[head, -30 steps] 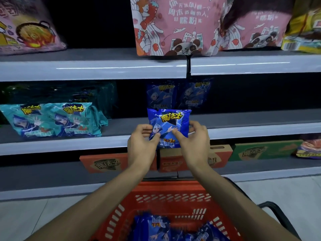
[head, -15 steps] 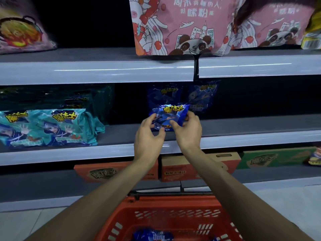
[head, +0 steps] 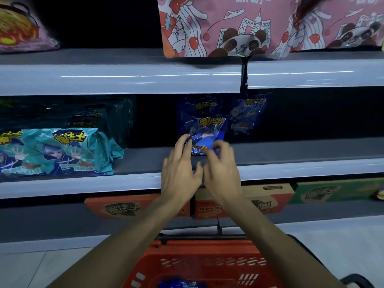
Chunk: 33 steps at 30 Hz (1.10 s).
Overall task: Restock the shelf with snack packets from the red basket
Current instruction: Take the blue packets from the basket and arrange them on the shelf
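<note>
Left hand (head: 180,171): palm down, fingers (head: 180,143) spread and nearly straight, tips on lower left edge of blue packet (head: 207,132).
Right hand (head: 223,173): fingers curled, seemingly pinching packet's lower right corner; motion blur.
Blue packet: upright mid-depth on middle shelf (head: 291,150), before two darker rear packets (head: 247,115).
Room: bare shelf right of packet; gap left toward teal packets (head: 62,152); shelf lip under both palms.
Labels: yellow Chinese lettering on blue and teal packets.
Red basket (head: 207,265): below forearms.
</note>
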{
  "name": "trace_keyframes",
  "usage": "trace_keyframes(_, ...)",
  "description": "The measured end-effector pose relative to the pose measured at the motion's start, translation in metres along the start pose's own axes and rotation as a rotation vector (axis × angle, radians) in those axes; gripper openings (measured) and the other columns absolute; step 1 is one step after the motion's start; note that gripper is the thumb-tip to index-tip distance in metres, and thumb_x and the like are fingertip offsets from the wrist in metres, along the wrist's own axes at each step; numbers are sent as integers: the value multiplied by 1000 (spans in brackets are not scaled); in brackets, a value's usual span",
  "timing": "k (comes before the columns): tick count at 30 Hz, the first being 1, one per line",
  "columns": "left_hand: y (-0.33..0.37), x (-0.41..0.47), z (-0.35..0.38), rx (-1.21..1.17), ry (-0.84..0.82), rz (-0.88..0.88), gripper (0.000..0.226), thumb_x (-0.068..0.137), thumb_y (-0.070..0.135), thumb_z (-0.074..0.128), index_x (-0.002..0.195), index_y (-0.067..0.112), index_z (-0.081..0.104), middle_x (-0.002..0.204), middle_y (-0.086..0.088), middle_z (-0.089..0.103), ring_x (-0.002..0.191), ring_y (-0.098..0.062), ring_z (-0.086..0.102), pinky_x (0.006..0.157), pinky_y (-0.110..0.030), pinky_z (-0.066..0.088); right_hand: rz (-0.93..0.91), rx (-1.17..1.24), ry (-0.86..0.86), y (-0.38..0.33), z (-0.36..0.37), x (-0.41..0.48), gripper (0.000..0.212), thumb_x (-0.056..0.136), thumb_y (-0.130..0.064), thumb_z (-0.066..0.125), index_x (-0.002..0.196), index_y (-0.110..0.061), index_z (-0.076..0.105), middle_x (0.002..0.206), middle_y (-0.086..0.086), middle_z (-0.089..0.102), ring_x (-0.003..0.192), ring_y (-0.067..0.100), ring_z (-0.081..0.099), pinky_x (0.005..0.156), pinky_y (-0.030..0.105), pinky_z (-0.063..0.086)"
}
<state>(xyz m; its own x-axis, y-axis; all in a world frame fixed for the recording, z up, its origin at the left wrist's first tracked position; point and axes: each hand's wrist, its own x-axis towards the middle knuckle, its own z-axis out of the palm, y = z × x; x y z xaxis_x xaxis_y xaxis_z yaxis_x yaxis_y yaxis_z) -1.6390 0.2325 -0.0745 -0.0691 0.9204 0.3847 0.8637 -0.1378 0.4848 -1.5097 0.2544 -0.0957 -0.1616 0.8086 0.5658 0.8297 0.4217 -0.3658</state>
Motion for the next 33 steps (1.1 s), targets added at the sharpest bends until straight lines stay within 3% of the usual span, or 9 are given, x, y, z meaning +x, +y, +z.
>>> trace_keyframes(3, -2, 6, 0, 0, 1, -10, 65, 92, 12, 57, 155, 11, 43, 168, 6, 27, 139, -22, 49, 106, -42, 42, -110, -54, -162, 8, 13, -3, 43, 93, -14, 58, 134, -6, 62, 138, 11, 59, 124, 32, 58, 94, 49, 54)
trace_keyframes(8, -2, 20, -8, -10, -24, -41, 63, 93, 3, 50, 155, 8, 43, 163, 0, 35, 135, -24, 48, 110, -35, 34, -132, -152, -213, 2, 16, 1, 55, 103, -34, 36, 149, -8, 52, 158, 11, 48, 150, 28, 39, 118, 43, 38)
trace_keyframes(11, -7, 29, -7, -64, -75, -67, 62, 94, 1, 46, 155, 13, 44, 155, 2, 40, 123, -32, 55, 106, -38, 42, -95, -169, -244, -5, 20, 2, 65, 104, -42, 24, 153, -6, 47, 164, 11, 40, 155, 25, 30, 124, 44, 30)
trace_keyframes(14, -8, 22, -9, -141, -68, -103, 59, 99, 7, 45, 155, 22, 46, 161, 9, 37, 127, -34, 56, 103, -49, 50, -72, -211, -293, -7, 23, 2, 71, 101, -46, 22, 156, -4, 41, 167, 13, 32, 157, 26, 26, 127, 47, 24)
trace_keyframes(18, -11, -15, -17, 94, -100, 40, 54, 103, 29, 36, 156, 24, 46, 169, 3, 32, 147, -16, 43, 123, -39, 30, -96, -269, -343, -6, 23, 5, 78, 97, -45, 11, 159, -4, 35, 168, 15, 28, 158, 27, 24, 127, 51, 21)
trace_keyframes(22, -22, -32, -18, 250, -204, 114, 76, 91, 43, 14, 160, 22, 39, 169, 1, 31, 155, -13, 29, 129, -37, 18, -59, -265, -313, -6, 23, 11, 73, 102, -43, 10, 156, -5, 42, 164, 13, 38, 155, 25, 32, 128, 50, 21)
trace_keyframes(29, -21, -22, -21, 292, -213, 96, 83, 87, 45, 6, 162, 21, 34, 169, 0, 29, 158, -13, 24, 130, -39, 14, -65, -283, -359, -9, 22, 25, 82, 95, -43, -1, 159, -6, 36, 166, 11, 35, 156, 23, 28, 130, 42, 7)
trace_keyframes(33, -17, 3, -24, 342, -256, 90, 80, 91, 42, 3, 164, 21, 27, 172, 1, 21, 159, -13, 18, 129, -42, 14, -75, -275, -337, -9, 19, 23, 78, 97, -40, 4, 157, -7, 39, 165, 11, 38, 155, 23, 31, 130, 42, 12)
